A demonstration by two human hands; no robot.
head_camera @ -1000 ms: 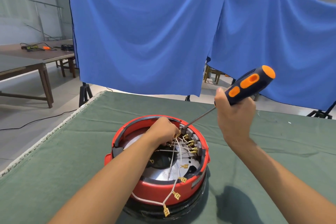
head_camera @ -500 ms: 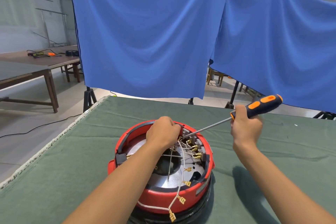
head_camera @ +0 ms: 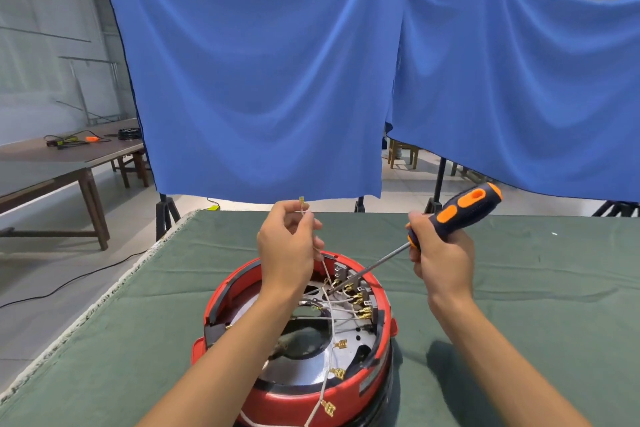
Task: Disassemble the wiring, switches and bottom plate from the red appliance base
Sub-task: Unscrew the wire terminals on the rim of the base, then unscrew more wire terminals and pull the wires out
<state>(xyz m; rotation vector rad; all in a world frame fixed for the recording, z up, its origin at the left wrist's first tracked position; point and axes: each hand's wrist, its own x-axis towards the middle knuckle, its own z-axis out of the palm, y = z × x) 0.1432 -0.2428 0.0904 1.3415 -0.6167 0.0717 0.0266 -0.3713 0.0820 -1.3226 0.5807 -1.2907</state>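
Observation:
The red appliance base (head_camera: 349,399) lies upside down on the green table, its shiny metal bottom plate (head_camera: 304,367) showing inside. White wires with brass terminals (head_camera: 337,315) cross the plate and run to a row of switches (head_camera: 360,291) at the far right rim. My left hand (head_camera: 289,246) is raised above the base and pinches a white wire whose brass terminal (head_camera: 302,201) sticks up from the fingers. My right hand (head_camera: 441,253) grips a dark blue and orange screwdriver (head_camera: 460,208), its tip down among the switch terminals.
The green cloth-covered table (head_camera: 519,288) has its left edge close by. Blue cloth backdrops (head_camera: 259,80) hang on stands just behind the table. A brown table (head_camera: 69,156) with cables stands at the far left. A black cable lies on the floor.
My left hand has risen from inside the base, pulling one white wire and its terminal up with it. The right hand and screwdriver moved slightly closer, the tip staying at the switches.

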